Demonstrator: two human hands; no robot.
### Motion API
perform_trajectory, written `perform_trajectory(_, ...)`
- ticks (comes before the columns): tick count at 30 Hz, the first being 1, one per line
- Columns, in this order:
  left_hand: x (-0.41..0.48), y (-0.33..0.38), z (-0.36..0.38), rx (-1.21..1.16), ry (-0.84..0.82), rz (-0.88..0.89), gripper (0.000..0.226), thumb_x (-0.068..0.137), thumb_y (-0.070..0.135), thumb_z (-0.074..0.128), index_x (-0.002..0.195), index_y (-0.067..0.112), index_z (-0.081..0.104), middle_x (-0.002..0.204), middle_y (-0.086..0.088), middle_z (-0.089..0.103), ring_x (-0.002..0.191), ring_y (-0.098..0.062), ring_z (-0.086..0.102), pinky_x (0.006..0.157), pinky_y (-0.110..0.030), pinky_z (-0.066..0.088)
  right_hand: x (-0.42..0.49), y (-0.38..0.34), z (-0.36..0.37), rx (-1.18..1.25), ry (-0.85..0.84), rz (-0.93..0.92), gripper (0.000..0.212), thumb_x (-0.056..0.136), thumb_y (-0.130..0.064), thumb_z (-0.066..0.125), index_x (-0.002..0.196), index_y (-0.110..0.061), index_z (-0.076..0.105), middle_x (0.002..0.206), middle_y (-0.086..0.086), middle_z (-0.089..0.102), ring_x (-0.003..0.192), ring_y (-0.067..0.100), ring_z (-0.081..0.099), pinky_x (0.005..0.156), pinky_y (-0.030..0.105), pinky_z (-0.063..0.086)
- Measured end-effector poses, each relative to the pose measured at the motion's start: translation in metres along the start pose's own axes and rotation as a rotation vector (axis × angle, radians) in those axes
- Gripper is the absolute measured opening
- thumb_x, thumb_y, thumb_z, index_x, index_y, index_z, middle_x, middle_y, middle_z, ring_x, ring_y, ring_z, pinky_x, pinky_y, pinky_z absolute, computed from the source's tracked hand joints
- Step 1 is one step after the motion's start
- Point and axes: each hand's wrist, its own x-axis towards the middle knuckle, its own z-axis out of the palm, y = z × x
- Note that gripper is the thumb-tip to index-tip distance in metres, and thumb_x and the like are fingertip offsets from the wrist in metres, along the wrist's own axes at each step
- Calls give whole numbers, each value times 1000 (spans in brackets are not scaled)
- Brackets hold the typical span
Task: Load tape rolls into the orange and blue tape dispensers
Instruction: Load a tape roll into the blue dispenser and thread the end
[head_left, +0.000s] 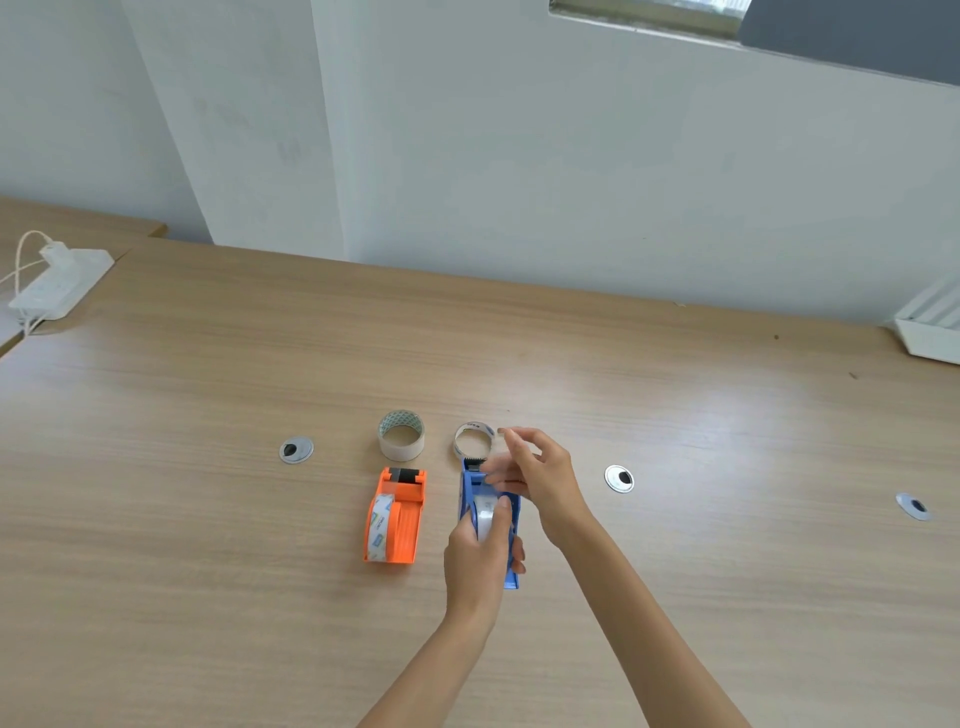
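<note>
While the left hand (480, 551) grips the blue dispenser (471, 486) on the desk (208, 519), thumb pressed on the clear tape roll (485, 512) seated inside, the right hand (540, 478) works at its cutter end, fingers blurred, perhaps pinching tape; the grip cannot be made out. Just left lies the orange dispenser (402, 519), roll loaded. Beyond both sit a beige roll (401, 435) and a thin ring (474, 439).

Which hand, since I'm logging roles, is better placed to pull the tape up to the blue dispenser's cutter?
Probably the right hand: its fingers sit at the blue dispenser's front end, while the left hand grips its body.
</note>
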Motion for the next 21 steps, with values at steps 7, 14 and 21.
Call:
perform_trajectory(7,-7,-4,3,44,-37,-8,31,98,27,47,74,8,53,49,-3,57,41,-16,51,49,-24,45,4,-9,-6,-46,-19,-52,20,94,-1,51,113,-3,57,77,15,70,60,18,68,66,27,59)
perform_trajectory(14,-17,-6,2,22,-93,34,26,98,24,44,78,9,48,49,-4,55,50,-19,51,58,-28,48,6,-25,-20,-79,-77,-11,18,98,-16,47,106,-7,60,81,17,71,68,27,71,68,33,60)
perform_trajectory(21,-10,-7,-1,49,-51,99,24,99,21,43,82,10,56,50,-4,56,48,-18,52,56,-30,47,-24,21,-29,-355,93,28,29,92,-36,55,86,-10,68,72,6,70,66,17,64,66,28,54)
